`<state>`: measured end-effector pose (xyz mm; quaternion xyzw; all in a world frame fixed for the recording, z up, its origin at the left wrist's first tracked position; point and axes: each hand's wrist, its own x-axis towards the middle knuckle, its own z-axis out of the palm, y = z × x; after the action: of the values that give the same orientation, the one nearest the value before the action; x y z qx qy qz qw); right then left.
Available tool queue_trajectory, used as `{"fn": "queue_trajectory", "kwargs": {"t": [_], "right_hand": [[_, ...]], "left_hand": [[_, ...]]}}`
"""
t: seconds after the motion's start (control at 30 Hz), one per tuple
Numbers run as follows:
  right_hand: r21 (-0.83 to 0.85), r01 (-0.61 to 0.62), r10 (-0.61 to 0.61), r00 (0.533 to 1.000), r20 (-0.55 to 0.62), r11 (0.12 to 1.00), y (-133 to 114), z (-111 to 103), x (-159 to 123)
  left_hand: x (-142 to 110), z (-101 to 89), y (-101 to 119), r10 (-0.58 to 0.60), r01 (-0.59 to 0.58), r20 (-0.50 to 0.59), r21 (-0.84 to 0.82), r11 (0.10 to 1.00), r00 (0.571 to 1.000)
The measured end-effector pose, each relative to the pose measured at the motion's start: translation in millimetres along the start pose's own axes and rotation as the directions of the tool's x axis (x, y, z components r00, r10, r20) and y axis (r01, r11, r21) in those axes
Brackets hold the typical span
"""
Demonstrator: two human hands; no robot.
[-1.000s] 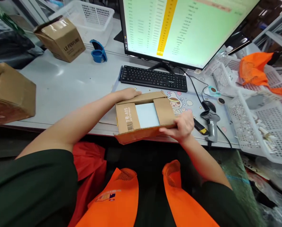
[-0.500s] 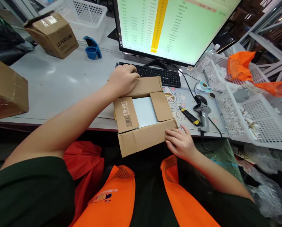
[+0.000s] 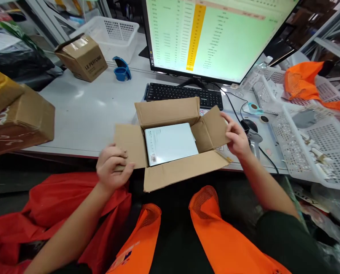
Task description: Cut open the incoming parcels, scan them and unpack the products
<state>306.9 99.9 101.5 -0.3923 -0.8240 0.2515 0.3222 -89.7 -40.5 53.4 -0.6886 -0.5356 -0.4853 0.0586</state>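
A small cardboard box (image 3: 184, 171) sits at the near edge of the grey desk (image 3: 81, 110) with all its flaps spread open. A flat white carton (image 3: 171, 143) lies inside it. My left hand (image 3: 112, 168) pinches the box's left flap from below and outside. My right hand (image 3: 237, 136) grips the right flap at its outer edge. Both hands hold the flaps outward.
Behind the box are a black keyboard (image 3: 184, 94) and a large monitor (image 3: 215, 34). A barcode scanner (image 3: 254, 142) and mouse lie to the right, beside white baskets (image 3: 315, 148). A "LE PERFUME" carton (image 3: 82, 57), blue tape dispenser (image 3: 122, 69) and a bigger brown box (image 3: 18, 118) stand left.
The flaps, partly folded in earlier, are now all spread open. My left hand moved from the far flap to the left flap; my right hand moved from the near flap to the right flap.
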Motion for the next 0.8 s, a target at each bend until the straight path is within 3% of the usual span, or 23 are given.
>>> {"fn": "queue_trajectory", "kwargs": {"t": [0.07, 0.13, 0.2, 0.27, 0.3, 0.33, 0.37, 0.43, 0.5, 0.53, 0.6, 0.63, 0.7, 0.8], "right_hand": [[0.255, -0.212, 0.267, 0.942, -0.204, 0.943, 24.9, 6.1, -28.9], [0.472, -0.320, 0.460, 0.862, -0.215, 0.821, 41.6, 22.6, -53.8], [0.575, -0.351, 0.534, 0.825, -0.182, 0.739, 45.6, 41.7, -70.1], [0.626, -0.308, 0.542, 0.810, -0.223, 0.717, 37.3, 56.4, -75.8], [0.653, -0.269, 0.542, 0.800, -0.258, 0.708, 30.4, 61.2, -74.9], [0.676, -0.232, 0.538, 0.793, -0.284, 0.699, 22.9, 64.6, -72.0], [0.692, -0.209, 0.534, 0.793, -0.294, 0.691, 16.0, 66.7, -67.6], [0.702, -0.236, 0.543, 0.801, -0.250, 0.672, 6.4, 68.7, -57.4], [0.676, -0.317, 0.578, 0.792, -0.197, 0.665, 3.5, 69.1, -49.1], [0.653, -0.348, 0.596, 0.778, -0.199, 0.673, 3.5, 69.0, -46.8], [0.600, -0.365, 0.604, 0.754, -0.258, 0.712, 3.4, 68.0, -46.3], [0.575, -0.350, 0.589, 0.751, -0.300, 0.739, 2.2, 67.0, -47.6], [0.518, -0.294, 0.521, 0.767, -0.374, 0.804, -3.7, 63.4, -51.2], [0.392, -0.176, 0.362, 0.804, -0.472, 0.903, -19.0, 55.2, -53.6]], "left_hand": [[-11.5, -20.0, -6.9, -0.084, 0.086, 0.115, -0.011, 0.996, 0.990], [-2.9, -39.7, -11.3, -0.148, 0.160, 0.342, -0.008, 0.987, 0.928], [29.0, -49.4, -7.8, -0.167, 0.162, 0.595, 0.063, 0.985, 0.786], [76.3, -38.1, 8.9, -0.109, 0.012, 0.778, 0.129, 0.992, 0.618], [100.8, -22.4, 22.3, -0.053, -0.108, 0.832, 0.134, 0.985, 0.552], [123.0, -0.8, 38.1, 0.063, -0.223, 0.860, 0.061, 0.973, 0.506], [141.3, 25.5, 54.9, 0.207, -0.321, 0.880, -0.067, 0.945, 0.428], [163.8, 82.3, 85.1, 0.410, -0.444, 0.884, -0.281, 0.851, 0.226], [170.7, 128.8, 102.1, 0.429, -0.496, 0.901, -0.345, 0.797, 0.062], [171.1, 143.6, 104.3, 0.405, -0.513, 0.914, -0.344, 0.787, 0.007], [171.1, 152.3, 98.8, 0.383, -0.526, 0.923, -0.340, 0.780, -0.030], [171.7, 146.7, 93.3, 0.399, -0.522, 0.917, -0.346, 0.779, -0.013], [173.5, 120.0, 82.7, 0.469, -0.511, 0.880, -0.368, 0.777, 0.078], [173.8, 62.4, 79.3, 0.568, -0.568, 0.788, -0.363, 0.739, 0.236]]}}
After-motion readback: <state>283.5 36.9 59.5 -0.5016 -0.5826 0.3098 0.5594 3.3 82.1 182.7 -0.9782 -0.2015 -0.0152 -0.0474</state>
